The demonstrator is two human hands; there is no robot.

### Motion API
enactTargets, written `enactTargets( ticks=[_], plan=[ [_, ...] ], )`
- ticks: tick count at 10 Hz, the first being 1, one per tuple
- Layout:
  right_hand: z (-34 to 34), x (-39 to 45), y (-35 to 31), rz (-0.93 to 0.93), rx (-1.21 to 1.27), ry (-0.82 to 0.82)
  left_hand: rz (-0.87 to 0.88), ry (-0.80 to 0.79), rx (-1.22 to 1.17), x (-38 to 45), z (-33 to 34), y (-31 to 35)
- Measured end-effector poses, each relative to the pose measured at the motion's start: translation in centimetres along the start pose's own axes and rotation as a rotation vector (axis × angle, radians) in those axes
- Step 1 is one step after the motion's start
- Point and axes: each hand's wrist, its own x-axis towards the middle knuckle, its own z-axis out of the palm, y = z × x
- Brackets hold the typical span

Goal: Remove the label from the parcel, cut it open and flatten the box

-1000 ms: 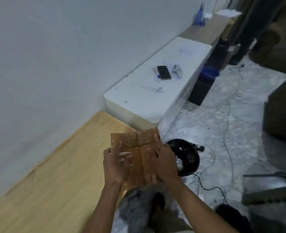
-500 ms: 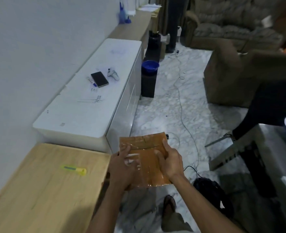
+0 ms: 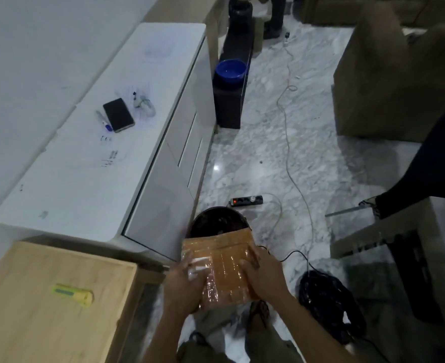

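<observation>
**A:** What is being held, and where?

**B:** Low in the middle of the frame, a flat brown cardboard parcel (image 3: 224,265) wrapped in glossy clear tape, held in the air between two bare hands. The tape shines and wrinkles over most of the near face; a seam of tape runs across near the far edge. A pale strip shows on the parcel's left side, by the left fingers – whether it is label or tape I cannot tell.

**A:** And the hands?

**B:** The left hand (image 3: 182,286) grips the parcel's left edge, fingers curled over the top face. The right hand (image 3: 264,275) grips the right edge the same way, fingers lying on top.

**A:** Any containers?

**B:** Just beyond the parcel, partly hidden by it, a round dark bin (image 3: 216,221) stands on the marble floor (image 3: 268,158); its contents are too dark to make out. Toward the upper middle, a blue bowl (image 3: 230,70) sits on a dark stand – what it holds I cannot tell.

**A:** What else?

**B:** At lower left, a yellow-green box cutter (image 3: 73,294) lies on a wooden tabletop (image 3: 33,323). On the white cabinet (image 3: 98,166) at left lie a dark phone (image 3: 118,115) and a pen (image 3: 103,121) just beside it. A black power strip (image 3: 246,200) lies on the floor past the bin.
</observation>
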Motion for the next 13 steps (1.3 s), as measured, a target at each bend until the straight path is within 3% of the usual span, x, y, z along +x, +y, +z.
enactTargets(
  ticks=[2, 4, 5, 9, 11, 13],
  plan=[
    [2.0, 4.8, 1.9, 0.148, -0.035, -0.118, -0.148, -0.110, 0.092, 5.9, 2.4, -1.2],
    [4.3, 11.0, 2.5, 0.249, -0.080, -0.152, -0.184, -0.165, 0.137, 12.8, 4.3, -2.0],
    [5.6, 14.3, 2.7, 0.275, -0.074, -0.179, -0.233, -0.186, 0.074, 16.3, 5.4, -2.8],
    [11.0, 23.7, 4.9, 0.280, -0.128, -0.111, -0.293, -0.207, 0.022, 26.6, 9.4, -7.2],
    [11.6, 24.7, 6.1, 0.384, -0.135, -0.112, -0.288, -0.286, 0.110, 28.0, 9.3, -8.7],
    [10.2, 21.2, 5.1, 0.376, -0.106, -0.116, -0.327, -0.213, 0.072, 25.5, 6.6, -8.5]
  ],
)
